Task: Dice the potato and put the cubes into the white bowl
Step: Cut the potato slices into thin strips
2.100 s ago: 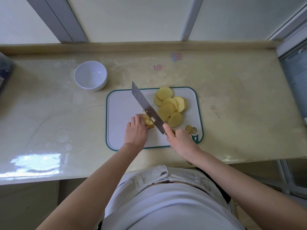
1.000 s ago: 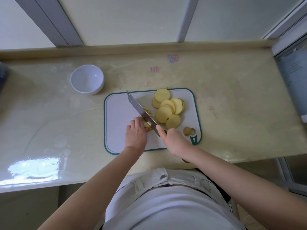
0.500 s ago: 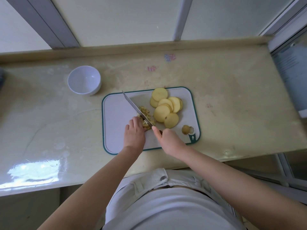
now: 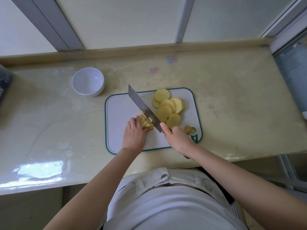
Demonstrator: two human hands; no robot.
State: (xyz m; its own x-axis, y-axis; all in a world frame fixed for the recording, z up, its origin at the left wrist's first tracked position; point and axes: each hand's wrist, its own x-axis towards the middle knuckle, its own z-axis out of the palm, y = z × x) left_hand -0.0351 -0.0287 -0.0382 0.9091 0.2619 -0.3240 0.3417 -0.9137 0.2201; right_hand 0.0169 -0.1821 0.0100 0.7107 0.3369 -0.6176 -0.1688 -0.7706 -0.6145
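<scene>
On the white cutting board (image 4: 119, 113) with a green rim lies a small stack of cut potato strips (image 4: 146, 123). My left hand (image 4: 134, 135) holds that stack with curled fingers. My right hand (image 4: 178, 138) grips the handle of a cleaver (image 4: 143, 107), forefinger along the blade's spine; the blade stands right against the stack. Several round potato slices (image 4: 167, 108) overlap on the board's right half, and a small end piece (image 4: 187, 129) lies near its corner. The white bowl (image 4: 88, 81) stands empty on the counter, left of the board.
The yellowish counter (image 4: 232, 97) runs to a raised ledge and window frame behind. A dark object (image 4: 4, 83) sits at the far left edge. A pale appliance side (image 4: 294, 75) borders the counter on the right.
The cleaver has gone on chopping up and down through the stack under my left hand. It stands raised a little higher now. The slices and bowl stay put.
</scene>
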